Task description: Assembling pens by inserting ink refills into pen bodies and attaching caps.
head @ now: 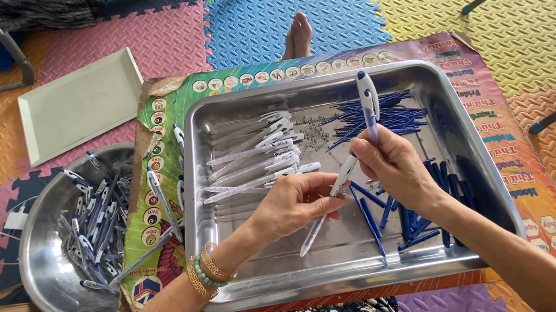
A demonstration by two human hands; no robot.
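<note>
left hand [295,204]: pinched on clear pen barrel [328,206], angled for joining | right hand [393,162]: grips upright white-blue pen part [368,101] | both over steel tray [237,283] holding sorted parts

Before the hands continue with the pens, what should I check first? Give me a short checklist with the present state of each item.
1. Right hand grips the upright pen: ok.
2. Left hand holds the clear pen barrel: ok.
3. Both hands are over the steel tray: ok.
4. Blue refills are within reach in the tray: ok.
5. Round bowl holds finished pens: ok.
6. Refill sits inside the held barrel: cannot tell.
</note>
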